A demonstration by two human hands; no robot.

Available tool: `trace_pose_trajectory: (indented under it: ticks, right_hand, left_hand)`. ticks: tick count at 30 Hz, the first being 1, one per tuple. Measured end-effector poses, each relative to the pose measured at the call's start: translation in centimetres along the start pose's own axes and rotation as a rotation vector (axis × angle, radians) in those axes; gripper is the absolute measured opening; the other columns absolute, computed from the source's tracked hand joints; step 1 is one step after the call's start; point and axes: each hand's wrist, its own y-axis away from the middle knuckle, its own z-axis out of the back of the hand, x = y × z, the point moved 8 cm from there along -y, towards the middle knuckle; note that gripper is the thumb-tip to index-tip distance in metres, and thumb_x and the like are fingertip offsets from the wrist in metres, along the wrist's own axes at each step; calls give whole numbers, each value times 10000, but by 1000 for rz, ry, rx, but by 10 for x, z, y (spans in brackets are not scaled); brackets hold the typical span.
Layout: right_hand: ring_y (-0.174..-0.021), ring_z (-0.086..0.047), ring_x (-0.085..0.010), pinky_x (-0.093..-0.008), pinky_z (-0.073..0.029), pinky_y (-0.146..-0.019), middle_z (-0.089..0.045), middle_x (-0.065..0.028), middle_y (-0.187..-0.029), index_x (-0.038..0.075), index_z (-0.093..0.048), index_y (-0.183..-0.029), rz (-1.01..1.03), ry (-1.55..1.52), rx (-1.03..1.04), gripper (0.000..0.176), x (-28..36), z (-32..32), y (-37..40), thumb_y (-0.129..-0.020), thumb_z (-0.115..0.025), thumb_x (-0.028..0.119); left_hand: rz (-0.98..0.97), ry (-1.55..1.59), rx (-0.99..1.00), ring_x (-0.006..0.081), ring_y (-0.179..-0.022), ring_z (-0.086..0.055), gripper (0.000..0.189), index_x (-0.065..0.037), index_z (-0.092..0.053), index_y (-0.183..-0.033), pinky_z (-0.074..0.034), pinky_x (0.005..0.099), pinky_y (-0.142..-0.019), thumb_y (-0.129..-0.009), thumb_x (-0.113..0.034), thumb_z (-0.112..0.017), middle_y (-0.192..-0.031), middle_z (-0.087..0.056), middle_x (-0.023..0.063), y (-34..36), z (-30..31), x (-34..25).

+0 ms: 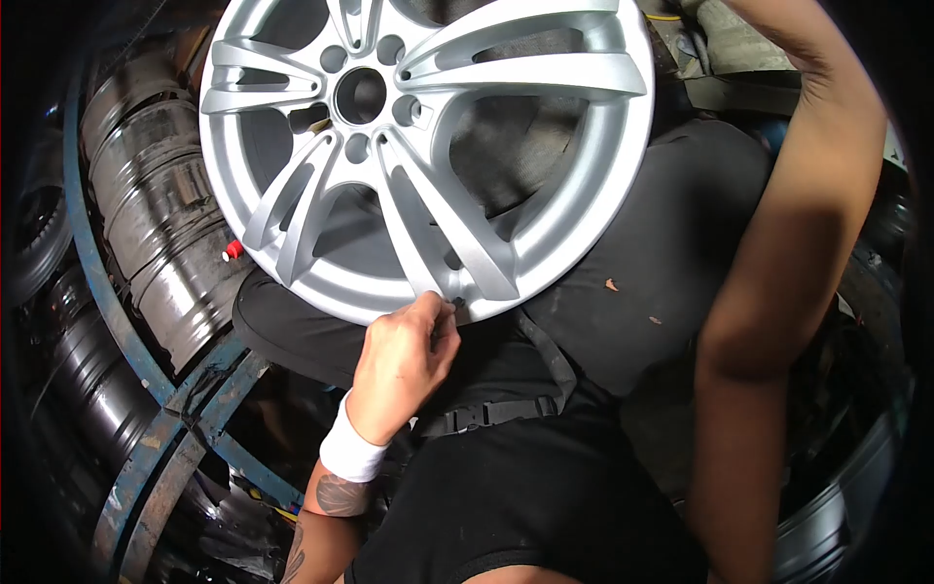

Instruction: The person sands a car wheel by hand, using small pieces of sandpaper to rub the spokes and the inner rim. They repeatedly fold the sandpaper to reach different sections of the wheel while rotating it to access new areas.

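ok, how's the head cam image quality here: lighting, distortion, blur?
Head view: strong fisheye with black vignetting at the edges, which bows the blue frame. The wheel is brightly lit and not blown out. The stacked rims on the left show streaky glare against a dark background. The left hand on the wheel's lower edge is sharp, with no motion blur. The right forearm is partly in shadow.

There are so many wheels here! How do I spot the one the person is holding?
Look at the lap in black clothes in the middle. The silver wheel rests there, its bottom edge gripped by the left hand with a white wristband. It is clean and bright with thin paired spokes, unlike the dull, scuffed rims stacked to its left.
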Motion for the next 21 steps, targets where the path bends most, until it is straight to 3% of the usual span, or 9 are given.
trace_pose_trajectory:
  ticks: [1, 4, 7, 10, 13, 16, 21]
  right_hand:
    - [-876, -644, -95, -248, -509, -763, -742, -49, -997, -7, -721, -1226, -9, 57, 4, 379, 5, 1, 3, -986, -705, 285]
    - [-851, -636, -91, -248, -505, -736, -734, -41, -968, -2, -722, -1226, -24, 135, 15, 382, 9, 1, 7, -987, -704, 296]
    - [-821, -625, -86, -243, -501, -716, -725, -38, -935, 8, -726, -1221, -20, 18, 8, 375, -3, 2, 4, -988, -704, 302]
    - [-801, -613, -79, -236, -495, -707, -716, -33, -913, 9, -728, -1210, -34, -143, 100, 365, -11, 0, -1, -992, -700, 300]
    - [-790, -599, -71, -232, -490, -700, -701, -22, -891, 0, -729, -1196, -133, -237, 220, 358, -16, 8, -5, -997, -695, 295]
    - [-787, -592, -64, -231, -487, -700, -691, -14, -880, 0, -726, -1199, -116, -238, 169, 356, -14, 2, -7, -999, -691, 292]
    - [-803, -612, -82, -240, -500, -721, -709, -36, -915, 7, -711, -1236, -86, -213, 163, 376, -19, -2, -9, -1007, -675, 304]
  left_hand:
    - [41, 11, 41, 398, -661, -675, 122, 32, -607, -920, -531, 441, -625, -849, 28, -706, -748, -656, 214, -2, 1, -1]
    - [-90, -51, -14, 292, -564, -674, 118, 61, -684, -963, -522, 334, -585, -859, 13, -708, -735, -675, 211, -6, -3, -3]
    - [9, -22, 45, 419, -679, -672, 129, 33, -606, -914, -526, 453, -629, -838, 25, -710, -751, -655, 220, -6, -2, 0]
    - [-34, -26, 5, 415, -697, -679, 136, 32, -606, -917, -528, 449, -638, -832, 28, -712, -748, -653, 219, -5, -4, -5]
    - [93, -14, 48, 407, -705, -685, 140, 32, -606, -922, -533, 446, -647, -828, 31, -710, -747, -653, 218, -4, -1, -2]
    - [2, -15, 19, 392, -685, -685, 135, 32, -610, -924, -533, 439, -643, -831, 28, -708, -731, -651, 206, -5, -3, -3]
    - [14, 4, 36, 355, -639, -675, 123, 37, -632, -934, -525, 404, -624, -841, 14, -711, -709, -649, 193, -6, -3, 1]
